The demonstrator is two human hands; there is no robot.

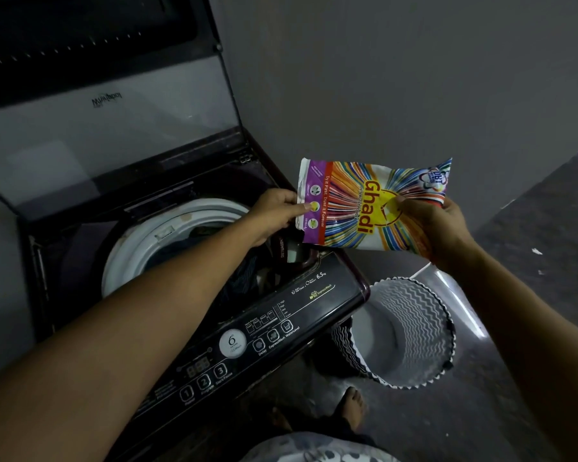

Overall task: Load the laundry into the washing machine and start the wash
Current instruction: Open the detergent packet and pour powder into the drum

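A colourful detergent powder packet (364, 208) lies sideways in the air over the right rear corner of the top-loading washing machine (80, 268). My left hand (277, 213) pinches its purple left end. My right hand (437, 228) grips its right side from below. The machine's lid (107, 128) stands raised. Dark clothes (194, 241) lie inside the white-rimmed drum (141, 248). A small open compartment (294, 251) sits just under the packet. The control panel (247, 348), with round buttons and a white dial, faces me along the front.
A zigzag-patterned laundry basket (411, 331) stands on the floor right of the machine, its inside bare. My bare foot (351, 408) is in front of it. A grey wall (381, 78) rises behind; the room is dim.
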